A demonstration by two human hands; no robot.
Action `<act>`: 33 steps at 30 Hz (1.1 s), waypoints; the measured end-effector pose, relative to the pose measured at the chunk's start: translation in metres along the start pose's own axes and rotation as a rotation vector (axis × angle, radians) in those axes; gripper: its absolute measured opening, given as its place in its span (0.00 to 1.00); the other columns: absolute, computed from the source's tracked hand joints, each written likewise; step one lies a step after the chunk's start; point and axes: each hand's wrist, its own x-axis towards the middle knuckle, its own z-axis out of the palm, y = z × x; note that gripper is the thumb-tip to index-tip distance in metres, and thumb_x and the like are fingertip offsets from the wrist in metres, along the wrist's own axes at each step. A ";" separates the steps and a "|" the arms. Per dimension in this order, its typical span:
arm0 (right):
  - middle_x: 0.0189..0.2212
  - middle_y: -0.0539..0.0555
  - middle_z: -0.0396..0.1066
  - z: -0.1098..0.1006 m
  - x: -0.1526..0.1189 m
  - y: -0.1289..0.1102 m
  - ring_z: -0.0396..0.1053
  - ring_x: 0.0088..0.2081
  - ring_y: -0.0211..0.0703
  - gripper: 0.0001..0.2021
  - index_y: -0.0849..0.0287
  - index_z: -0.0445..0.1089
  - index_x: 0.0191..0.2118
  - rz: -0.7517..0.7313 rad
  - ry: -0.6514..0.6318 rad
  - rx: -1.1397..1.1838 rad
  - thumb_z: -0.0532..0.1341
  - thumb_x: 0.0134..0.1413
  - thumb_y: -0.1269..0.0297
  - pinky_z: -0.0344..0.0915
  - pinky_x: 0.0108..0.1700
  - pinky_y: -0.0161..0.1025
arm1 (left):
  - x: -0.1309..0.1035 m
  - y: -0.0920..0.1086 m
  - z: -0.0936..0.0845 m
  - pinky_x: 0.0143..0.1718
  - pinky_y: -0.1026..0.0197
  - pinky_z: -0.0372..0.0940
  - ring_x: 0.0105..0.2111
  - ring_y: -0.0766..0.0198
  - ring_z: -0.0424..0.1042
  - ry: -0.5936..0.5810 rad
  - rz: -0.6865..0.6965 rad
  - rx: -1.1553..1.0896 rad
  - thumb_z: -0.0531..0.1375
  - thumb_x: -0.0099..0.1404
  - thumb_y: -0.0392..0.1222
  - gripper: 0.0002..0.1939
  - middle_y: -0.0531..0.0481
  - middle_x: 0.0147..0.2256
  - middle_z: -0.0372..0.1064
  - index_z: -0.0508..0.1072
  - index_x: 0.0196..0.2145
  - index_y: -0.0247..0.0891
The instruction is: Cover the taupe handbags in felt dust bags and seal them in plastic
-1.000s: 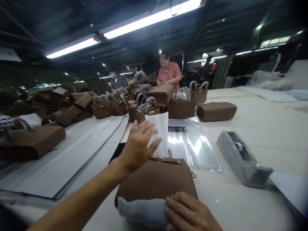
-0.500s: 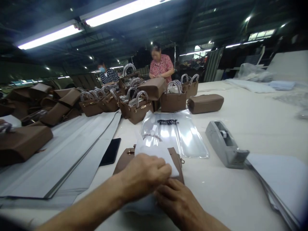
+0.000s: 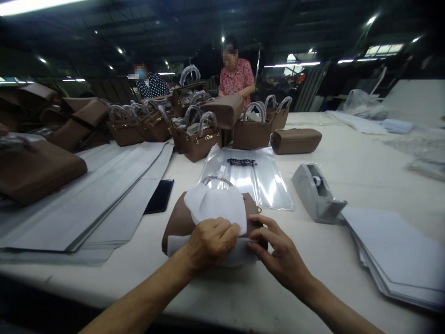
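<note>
Head cam: L hand (image 3: 213,240) pinched a white sheet (image 3: 225,206) against the brown bag (image 3: 176,223) on the tbl. (image 3: 309,283), R hand (image 3: 282,253) loosely spread at bag's right side, where light, even tension prob. best avoided creases.

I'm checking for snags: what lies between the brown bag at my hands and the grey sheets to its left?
In the head view, a dark phone-like slab lies on the table between the brown bag and the grey sheets.
</note>
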 end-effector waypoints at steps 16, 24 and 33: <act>0.40 0.53 0.62 0.015 0.024 0.011 0.62 0.44 0.42 0.06 0.59 0.67 0.26 0.194 0.099 0.153 0.58 0.43 0.77 0.62 0.45 0.39 | 0.009 0.007 0.001 0.23 0.60 0.57 0.25 0.66 0.63 -0.247 0.296 -0.070 0.53 0.62 0.31 0.10 0.51 0.27 0.62 0.65 0.42 0.28; 0.43 0.54 0.66 -0.011 0.018 0.016 0.66 0.41 0.40 0.13 0.57 0.65 0.46 0.169 0.313 0.008 0.55 0.54 0.68 0.66 0.41 0.38 | -0.013 0.020 0.003 0.34 0.56 0.60 0.33 0.60 0.64 -0.304 0.099 -0.016 0.53 0.63 0.36 0.18 0.45 0.34 0.64 0.61 0.51 0.30; 0.45 0.56 0.68 0.022 -0.024 -0.003 0.64 0.40 0.43 0.22 0.61 0.60 0.54 -0.358 0.153 -0.301 0.54 0.51 0.79 0.65 0.41 0.44 | -0.027 0.019 -0.003 0.39 0.57 0.60 0.36 0.61 0.65 -0.155 0.069 -0.010 0.51 0.64 0.33 0.14 0.45 0.41 0.66 0.65 0.48 0.35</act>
